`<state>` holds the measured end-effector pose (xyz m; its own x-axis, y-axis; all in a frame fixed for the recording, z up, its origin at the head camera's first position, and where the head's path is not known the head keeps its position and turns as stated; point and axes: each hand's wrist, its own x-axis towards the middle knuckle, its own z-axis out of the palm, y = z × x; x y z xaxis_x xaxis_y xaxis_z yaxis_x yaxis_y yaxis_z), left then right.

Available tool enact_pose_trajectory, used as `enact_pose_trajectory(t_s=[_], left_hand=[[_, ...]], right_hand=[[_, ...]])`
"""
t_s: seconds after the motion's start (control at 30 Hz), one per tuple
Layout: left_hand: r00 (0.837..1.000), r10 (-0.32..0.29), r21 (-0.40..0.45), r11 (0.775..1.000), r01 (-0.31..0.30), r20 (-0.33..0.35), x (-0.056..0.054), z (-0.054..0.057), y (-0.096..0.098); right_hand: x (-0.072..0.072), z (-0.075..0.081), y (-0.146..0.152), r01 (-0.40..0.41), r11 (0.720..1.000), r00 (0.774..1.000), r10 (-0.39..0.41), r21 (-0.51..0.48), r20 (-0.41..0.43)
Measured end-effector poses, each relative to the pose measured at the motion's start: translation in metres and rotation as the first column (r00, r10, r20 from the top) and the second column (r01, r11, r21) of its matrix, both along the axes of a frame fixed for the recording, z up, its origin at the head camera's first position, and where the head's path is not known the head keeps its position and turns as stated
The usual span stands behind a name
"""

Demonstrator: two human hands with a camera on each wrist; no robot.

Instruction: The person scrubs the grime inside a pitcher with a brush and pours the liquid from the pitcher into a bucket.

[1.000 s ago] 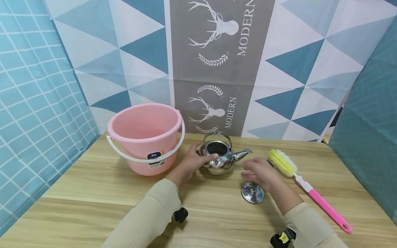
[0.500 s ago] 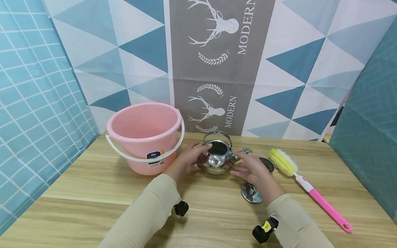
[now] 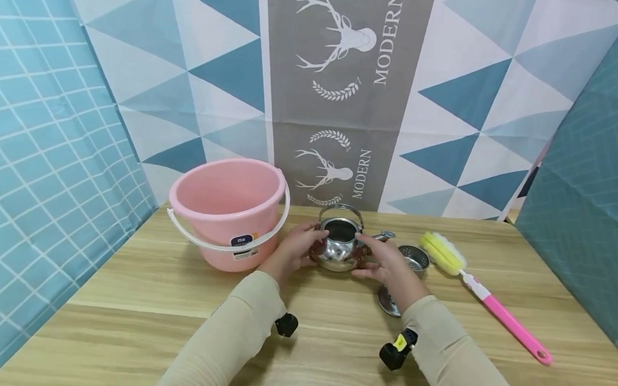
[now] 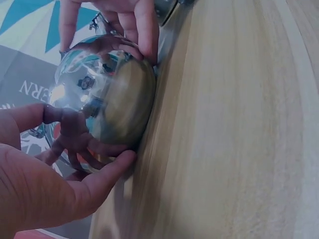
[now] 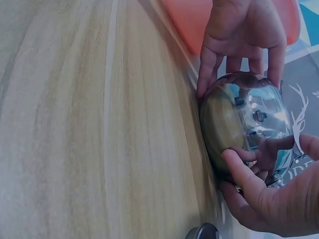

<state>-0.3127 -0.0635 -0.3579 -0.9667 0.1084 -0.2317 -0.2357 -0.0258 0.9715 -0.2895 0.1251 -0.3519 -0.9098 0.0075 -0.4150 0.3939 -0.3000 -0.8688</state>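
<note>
A shiny steel kettle (image 3: 335, 256) with its top uncovered sits on the wooden table, its loop handle upright and its spout toward the right. My left hand (image 3: 298, 247) holds the kettle's left side, thumb up by the rim and fingers lower on the belly. On the opposite side my right hand (image 3: 388, 263) grips it the same way, thumb near the rim, partly covering the spout. The left wrist view shows the rounded belly (image 4: 107, 94) mirrored between both hands. Close to my right hand lie a perforated steel strainer (image 3: 416, 258) and the kettle lid (image 3: 387, 301), which my wrist partly hides.
Left of the kettle stands a pink bucket (image 3: 224, 238) with a white handle (image 3: 230, 249) hanging at its front. A brush (image 3: 495, 305) with a yellow and white sponge head and pink handle lies at the right. Patterned cloth (image 3: 342, 99) hangs behind the table.
My right hand has moved left from above the strainer and lid to the kettle's right side and now holds it. My left hand has stayed on the kettle's left side.
</note>
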Motion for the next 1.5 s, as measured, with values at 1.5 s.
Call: enact_pose_trajectory(t_s=[1.5], left_hand=[[0.995, -0.004, 0.014, 1.000, 0.005, -0.095, 0.052, 0.058, 0.001]], right_hand=[[0.045, 0.055, 0.011, -0.101, 0.986, 0.983, 0.119, 0.131, -0.138]])
